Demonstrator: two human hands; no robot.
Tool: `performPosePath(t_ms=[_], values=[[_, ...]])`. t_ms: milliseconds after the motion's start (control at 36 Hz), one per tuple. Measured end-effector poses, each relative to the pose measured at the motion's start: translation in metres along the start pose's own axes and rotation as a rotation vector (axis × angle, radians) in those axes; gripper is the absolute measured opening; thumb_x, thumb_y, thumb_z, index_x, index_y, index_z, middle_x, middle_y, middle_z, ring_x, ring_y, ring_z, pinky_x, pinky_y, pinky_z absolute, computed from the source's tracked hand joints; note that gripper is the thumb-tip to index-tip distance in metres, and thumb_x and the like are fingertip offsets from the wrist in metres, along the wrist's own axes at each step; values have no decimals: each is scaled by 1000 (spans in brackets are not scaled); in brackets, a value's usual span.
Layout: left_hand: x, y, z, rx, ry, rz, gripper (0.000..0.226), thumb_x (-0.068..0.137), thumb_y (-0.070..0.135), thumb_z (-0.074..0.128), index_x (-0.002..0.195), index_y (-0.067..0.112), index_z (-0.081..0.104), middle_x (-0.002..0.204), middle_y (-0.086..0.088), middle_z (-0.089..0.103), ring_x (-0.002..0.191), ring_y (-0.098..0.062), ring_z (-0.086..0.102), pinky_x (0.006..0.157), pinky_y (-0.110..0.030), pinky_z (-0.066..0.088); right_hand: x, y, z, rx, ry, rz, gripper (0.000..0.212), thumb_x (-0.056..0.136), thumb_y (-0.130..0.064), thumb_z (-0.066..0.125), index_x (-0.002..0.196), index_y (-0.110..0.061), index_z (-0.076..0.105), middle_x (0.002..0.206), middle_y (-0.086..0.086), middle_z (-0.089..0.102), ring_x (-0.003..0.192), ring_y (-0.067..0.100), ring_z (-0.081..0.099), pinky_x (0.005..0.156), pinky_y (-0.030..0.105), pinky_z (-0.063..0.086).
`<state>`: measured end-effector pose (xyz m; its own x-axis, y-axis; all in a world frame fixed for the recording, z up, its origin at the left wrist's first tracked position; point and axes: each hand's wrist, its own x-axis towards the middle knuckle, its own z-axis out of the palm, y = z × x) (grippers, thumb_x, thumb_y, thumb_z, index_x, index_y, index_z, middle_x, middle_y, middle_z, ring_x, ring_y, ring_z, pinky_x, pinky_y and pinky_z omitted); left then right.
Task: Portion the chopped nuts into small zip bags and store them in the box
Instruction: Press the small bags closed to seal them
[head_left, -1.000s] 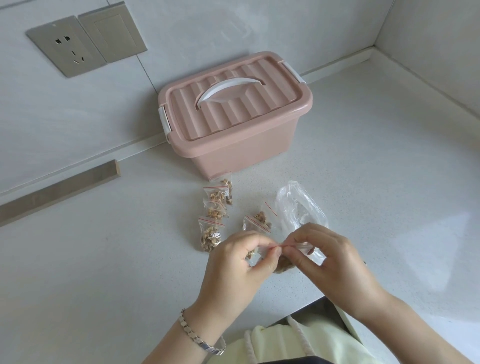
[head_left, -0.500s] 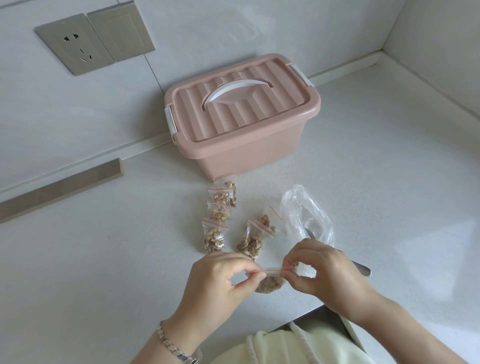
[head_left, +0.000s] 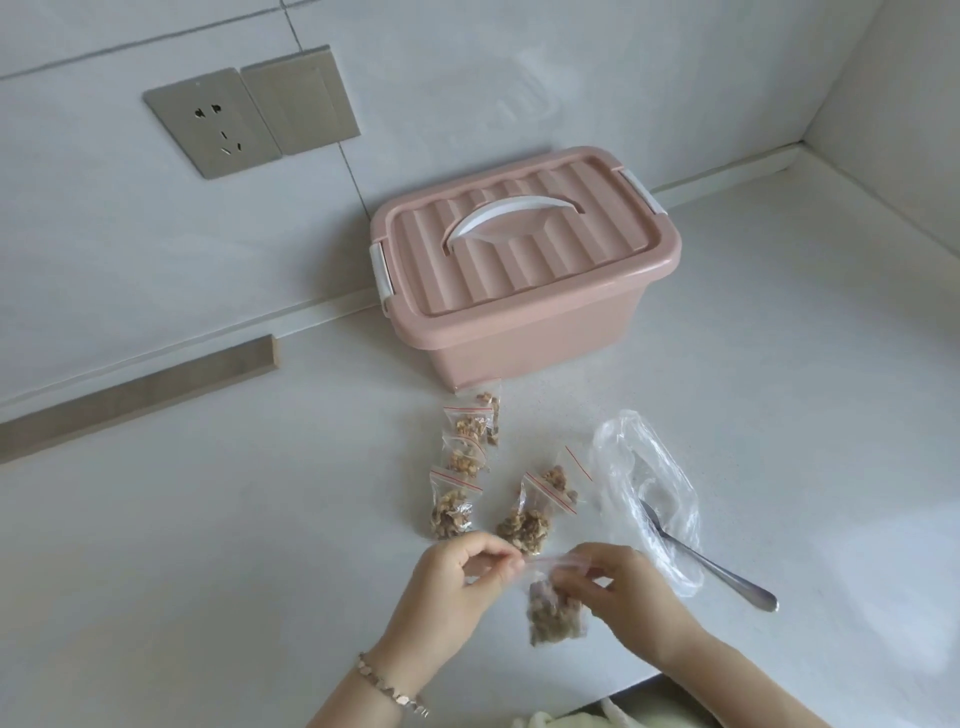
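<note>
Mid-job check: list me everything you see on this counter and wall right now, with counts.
storage box: one, pink, lid on, white handle, at the back by the wall
filled zip bags: about six (they overlap), clear with red strips, lying in front of the box
held zip bag: one, clear, nuts inside, between both hands
plastic bag: one, clear, crumpled, right of the zip bags
spoon: one, metal, bowl end in the plastic bag
wall plates: two, silver, a socket and a blank
strip: one, brown, along the wall foot
bracelet: one, metal, left wrist
left hand, right hand: pinching the held bag's top
</note>
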<state>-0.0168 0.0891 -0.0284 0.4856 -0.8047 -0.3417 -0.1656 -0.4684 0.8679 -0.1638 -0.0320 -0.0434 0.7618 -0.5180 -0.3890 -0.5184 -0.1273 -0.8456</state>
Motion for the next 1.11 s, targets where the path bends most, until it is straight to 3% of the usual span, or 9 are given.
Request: performPosePath(t_ms=[139,194,250,444,583,778,861,972,1111], values=[[43,-21,-16,109,341,-124,46,79,22,71,121,20,51,121,9,51,118,-7,47,94,-15,32,27,15,-9,-113,109,105,20,90,-22,58,71,-27,60,64,-13,61,54,-4,54,61,11,43],[57,-23,-20,155,371,-213,64,80,25,69,134,9,38,135,-1,42,127,-14,40,98,-18,29,31,14,-9,-121,155,120,11,94,-21,52,94,-26,62,84,-14,64,68,-6,56,67,7,39],[69,-26,-22,146,345,-256,67,81,24,69,136,7,34,138,-5,41,127,-16,40,95,-18,30,32,10,-8,-118,207,147,28,94,-18,51,121,-21,54,107,-9,61,92,6,60,81,11,38],[84,-42,-18,143,376,-309,57,78,14,70,129,7,44,112,-7,54,98,-17,50,77,-18,33,15,-2,-5,-201,258,-21,29,90,-13,55,118,-23,58,111,-18,51,86,5,59,80,14,46],[74,-56,-17,117,328,-250,10,79,14,70,76,18,61,87,-3,65,91,-23,62,68,-21,40,4,5,-2,-156,201,-70,22,88,-7,57,100,-22,67,96,-23,56,92,-7,55,77,6,44],[32,-43,-18,173,253,-14,17,85,19,62,71,20,53,79,17,65,64,-3,53,59,-19,39,-13,5,-3,-51,184,-17,37,88,-7,56,80,-43,56,90,-19,64,95,-9,54,74,4,44],[16,-30,-17,124,269,74,14,83,27,61,73,29,52,81,13,66,68,-5,57,64,-23,43,-17,-1,-4,-4,194,-17,34,87,-9,59,82,-42,58,92,-12,66,91,-8,57,74,5,44],[4,9,-9,-118,248,122,15,87,0,57,76,9,54,60,5,61,57,-1,54,56,-11,41,-18,-18,-6,179,164,8,29,81,-25,69,102,-39,56,104,-14,64,99,-8,57,85,11,47],[0,49,1,-363,208,245,42,71,35,60,77,-4,47,65,-9,56,61,-11,50,60,-18,42,-18,-49,-14,499,102,-88,31,68,-31,69,97,-24,61,86,-12,70,88,-2,64,76,17,49]])
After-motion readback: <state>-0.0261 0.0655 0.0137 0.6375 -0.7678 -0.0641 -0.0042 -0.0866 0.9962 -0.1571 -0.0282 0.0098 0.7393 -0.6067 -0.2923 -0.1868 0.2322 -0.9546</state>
